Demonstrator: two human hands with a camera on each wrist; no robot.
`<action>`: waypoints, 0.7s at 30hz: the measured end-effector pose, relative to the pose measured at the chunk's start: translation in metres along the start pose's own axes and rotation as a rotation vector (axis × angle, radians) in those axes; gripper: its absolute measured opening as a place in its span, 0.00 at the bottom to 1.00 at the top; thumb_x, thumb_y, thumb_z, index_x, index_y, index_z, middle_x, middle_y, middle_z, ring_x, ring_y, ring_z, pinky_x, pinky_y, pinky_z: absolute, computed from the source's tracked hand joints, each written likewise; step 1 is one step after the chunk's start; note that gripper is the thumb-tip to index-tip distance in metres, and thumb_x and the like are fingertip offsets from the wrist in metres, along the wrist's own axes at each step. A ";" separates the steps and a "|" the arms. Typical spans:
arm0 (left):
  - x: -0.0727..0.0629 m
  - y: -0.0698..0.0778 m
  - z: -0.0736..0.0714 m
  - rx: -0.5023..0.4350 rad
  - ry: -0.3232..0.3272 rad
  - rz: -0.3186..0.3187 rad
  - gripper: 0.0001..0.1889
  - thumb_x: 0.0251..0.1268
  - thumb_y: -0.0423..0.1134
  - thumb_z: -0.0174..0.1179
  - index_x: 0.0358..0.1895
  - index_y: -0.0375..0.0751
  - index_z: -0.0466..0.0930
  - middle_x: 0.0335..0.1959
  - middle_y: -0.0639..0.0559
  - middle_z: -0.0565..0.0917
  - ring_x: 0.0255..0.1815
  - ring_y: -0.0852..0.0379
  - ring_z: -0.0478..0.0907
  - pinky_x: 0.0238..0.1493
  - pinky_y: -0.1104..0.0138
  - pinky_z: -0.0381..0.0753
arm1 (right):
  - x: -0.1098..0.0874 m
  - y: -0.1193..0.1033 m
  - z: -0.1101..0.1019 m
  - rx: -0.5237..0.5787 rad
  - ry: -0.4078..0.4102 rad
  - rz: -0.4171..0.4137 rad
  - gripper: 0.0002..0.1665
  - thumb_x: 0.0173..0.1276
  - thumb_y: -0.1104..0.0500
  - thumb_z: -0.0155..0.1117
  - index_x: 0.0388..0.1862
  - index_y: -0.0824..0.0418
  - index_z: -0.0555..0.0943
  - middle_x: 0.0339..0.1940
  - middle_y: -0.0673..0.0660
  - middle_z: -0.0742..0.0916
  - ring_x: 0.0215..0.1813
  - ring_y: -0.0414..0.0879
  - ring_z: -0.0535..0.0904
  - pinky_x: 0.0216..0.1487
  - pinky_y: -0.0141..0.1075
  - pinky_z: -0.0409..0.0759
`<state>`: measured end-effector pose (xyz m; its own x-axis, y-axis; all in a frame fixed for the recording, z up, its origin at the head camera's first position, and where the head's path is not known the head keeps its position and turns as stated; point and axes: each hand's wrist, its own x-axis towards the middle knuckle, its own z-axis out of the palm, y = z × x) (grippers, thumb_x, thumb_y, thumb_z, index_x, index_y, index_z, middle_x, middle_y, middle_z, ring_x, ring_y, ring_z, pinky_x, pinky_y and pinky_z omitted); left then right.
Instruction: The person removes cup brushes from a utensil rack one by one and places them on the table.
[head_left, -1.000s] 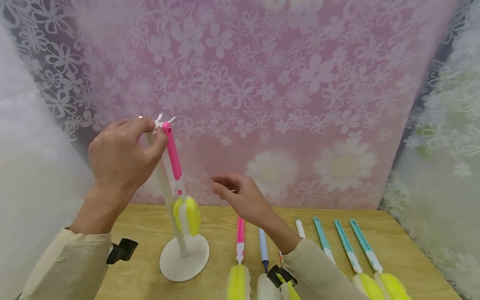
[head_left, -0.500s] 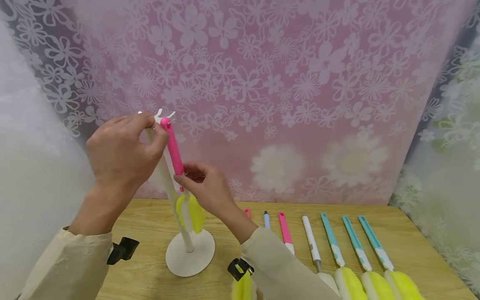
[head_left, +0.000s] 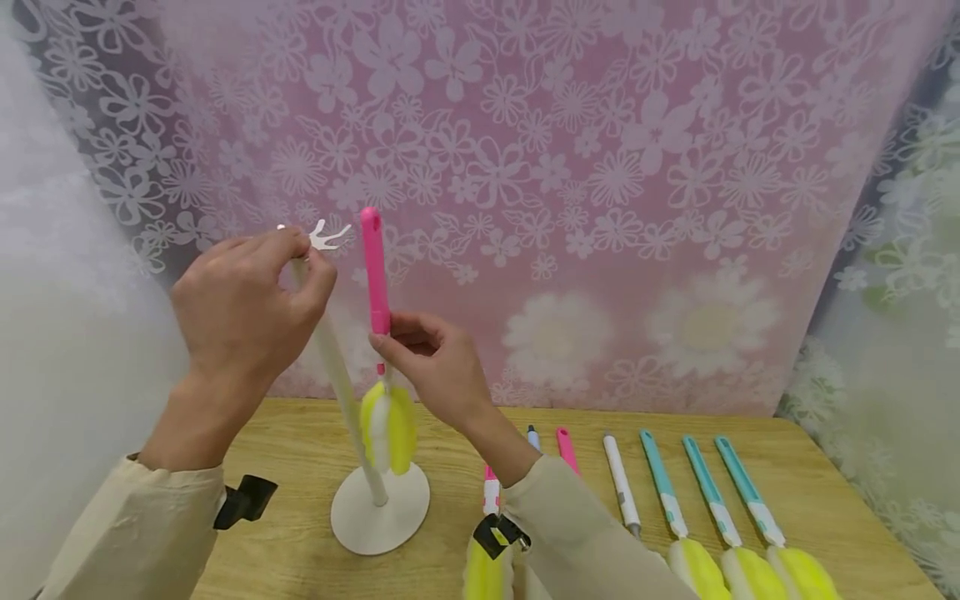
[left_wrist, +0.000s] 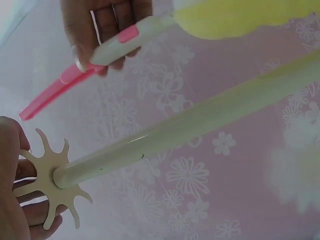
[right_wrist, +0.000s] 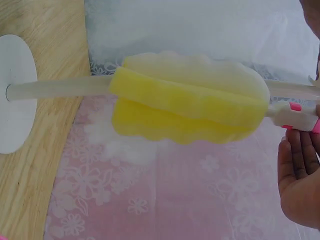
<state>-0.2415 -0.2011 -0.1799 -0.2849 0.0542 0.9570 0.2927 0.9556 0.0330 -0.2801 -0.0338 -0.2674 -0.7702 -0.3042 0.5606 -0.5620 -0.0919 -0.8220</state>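
Note:
My right hand (head_left: 442,367) pinches a pink-handled sponge brush (head_left: 377,271) near the lower end of its handle. The brush stands nearly upright, yellow-and-white sponge head (right_wrist: 190,100) down, its handle top apart from the hooks. With its fingers, my left hand (head_left: 251,300) grips the white hook top (head_left: 326,237) of a stand. In the left wrist view several curved hooks radiate from this top (left_wrist: 50,175), bare of brushes. The stand's white pole (head_left: 335,367) leans slightly, and its round base (head_left: 381,521) rests on the table. Fingers of the left hand partly hide the hooks.
On the wooden table (head_left: 285,467) lie more brushes at the right: several with teal handles (head_left: 738,475), a white one (head_left: 618,475), a pink one (head_left: 566,446) and a blue one (head_left: 533,437). My right sleeve covers some of them. A flowered curtain (head_left: 570,208) hangs behind.
My right hand came over from the right and took hold of the pink brush. The brush has moved up and right, away from the hook top. My left hand has stayed in place.

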 end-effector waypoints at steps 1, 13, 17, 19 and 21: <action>0.000 0.000 0.000 0.001 0.000 0.003 0.15 0.57 0.43 0.48 0.26 0.40 0.83 0.20 0.46 0.83 0.19 0.43 0.74 0.19 0.55 0.64 | -0.001 -0.001 -0.003 0.002 0.007 0.000 0.15 0.63 0.57 0.68 0.48 0.61 0.83 0.39 0.52 0.86 0.40 0.44 0.82 0.46 0.37 0.80; 0.000 0.000 0.000 0.044 -0.017 0.005 0.16 0.59 0.44 0.46 0.28 0.41 0.83 0.21 0.45 0.84 0.23 0.41 0.76 0.22 0.52 0.68 | -0.018 0.028 -0.030 -0.073 0.087 0.159 0.14 0.63 0.52 0.67 0.43 0.60 0.84 0.37 0.53 0.86 0.39 0.46 0.82 0.42 0.40 0.80; -0.001 0.001 0.000 0.045 -0.015 0.002 0.17 0.59 0.44 0.46 0.29 0.40 0.83 0.22 0.44 0.84 0.21 0.41 0.75 0.21 0.52 0.68 | -0.029 0.050 -0.031 -0.110 0.026 0.324 0.13 0.63 0.54 0.67 0.40 0.62 0.83 0.34 0.54 0.85 0.38 0.49 0.83 0.39 0.39 0.81; -0.001 0.002 0.000 0.042 -0.009 0.006 0.16 0.58 0.44 0.46 0.28 0.40 0.83 0.21 0.44 0.83 0.19 0.42 0.74 0.20 0.53 0.67 | -0.035 0.060 -0.031 -0.144 -0.006 0.406 0.12 0.63 0.54 0.68 0.38 0.62 0.83 0.32 0.54 0.85 0.35 0.49 0.83 0.36 0.37 0.82; -0.001 0.003 0.001 0.039 -0.001 0.009 0.16 0.58 0.44 0.46 0.27 0.40 0.83 0.20 0.44 0.83 0.17 0.43 0.71 0.19 0.53 0.66 | -0.040 0.069 -0.030 -0.166 -0.038 0.474 0.12 0.62 0.55 0.68 0.36 0.64 0.82 0.30 0.54 0.85 0.33 0.48 0.84 0.34 0.36 0.82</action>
<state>-0.2413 -0.1975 -0.1808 -0.2832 0.0633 0.9570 0.2599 0.9655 0.0131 -0.2977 0.0007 -0.3433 -0.9427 -0.3102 0.1228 -0.1956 0.2159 -0.9566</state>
